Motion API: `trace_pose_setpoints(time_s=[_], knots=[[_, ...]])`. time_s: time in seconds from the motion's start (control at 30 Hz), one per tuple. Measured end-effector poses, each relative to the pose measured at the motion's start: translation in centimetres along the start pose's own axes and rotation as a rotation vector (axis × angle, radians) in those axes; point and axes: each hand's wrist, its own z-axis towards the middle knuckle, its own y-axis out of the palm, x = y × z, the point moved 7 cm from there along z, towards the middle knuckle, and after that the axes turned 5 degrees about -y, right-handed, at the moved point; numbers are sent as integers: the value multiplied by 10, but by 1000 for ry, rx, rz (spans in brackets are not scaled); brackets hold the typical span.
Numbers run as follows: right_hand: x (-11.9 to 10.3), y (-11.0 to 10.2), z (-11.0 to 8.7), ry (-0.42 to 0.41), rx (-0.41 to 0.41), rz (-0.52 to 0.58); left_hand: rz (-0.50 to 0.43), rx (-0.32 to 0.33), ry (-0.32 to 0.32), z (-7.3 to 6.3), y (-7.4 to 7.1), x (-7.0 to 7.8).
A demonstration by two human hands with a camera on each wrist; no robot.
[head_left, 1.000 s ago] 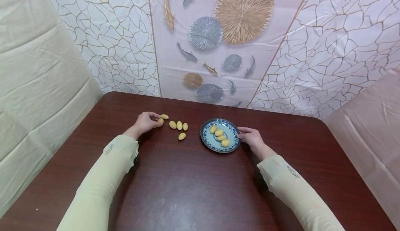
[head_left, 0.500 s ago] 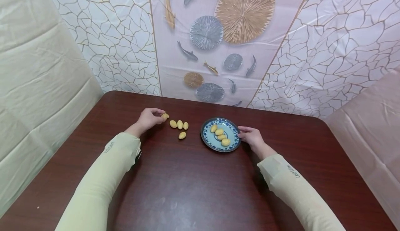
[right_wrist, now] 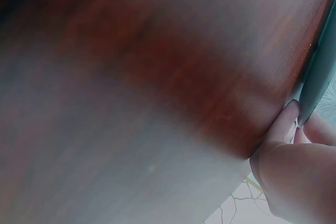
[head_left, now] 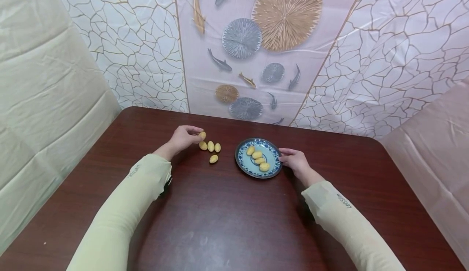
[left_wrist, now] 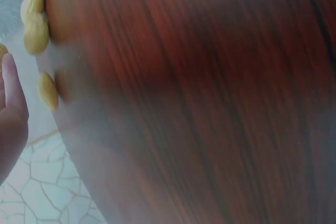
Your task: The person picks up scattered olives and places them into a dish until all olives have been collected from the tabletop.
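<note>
My left hand (head_left: 184, 137) pinches a small yellow oval piece (head_left: 202, 135), fruit-like in shape, between thumb and fingertips. It hovers just behind the loose yellow pieces on the table, close over the leftmost one (head_left: 203, 146). Only a sliver of the held piece (left_wrist: 2, 52) shows at the left edge of the left wrist view, by a fingertip. On the other side, my right hand (head_left: 294, 162) grips the right rim of a blue-patterned plate (head_left: 242, 167); thumb and fingers pinch the plate's edge (right_wrist: 314, 80) in the right wrist view. Several similar yellow pieces (head_left: 257, 155) lie on the plate.
Two more yellow pieces (head_left: 210, 146) stand beside the leftmost one in a short row, and a single piece (head_left: 213, 159) lies nearer the front. The dark wooden table (head_left: 220, 214) ends at a patterned cloth backdrop (head_left: 146, 59).
My left hand has moved right and slightly back with a yellow piece in its fingers. The other piece formerly at its fingertips no longer shows. The right hand and plate have stayed put.
</note>
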Motion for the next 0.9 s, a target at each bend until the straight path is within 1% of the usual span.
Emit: trace_pose_setpoints(time_s=[0.1,0.23,0.47,0.63,0.77,0.9], knots=[[0,0,0,-3,-2,0,18,2,22,1,7,6],[0,-1,0,-2,0,-4,-6,-23,47,2,18,15],[0,-1,0,3,4,-11,2,-94,22,1,40,27],[1,-1,0,13,5,-14,-25,-145,-4,-2,59,35],[1,0,0,21,4,-11,-6,-156,-21,-3,71,39],[1,0,0,23,3,-6,14,-158,-13,-3,83,42]])
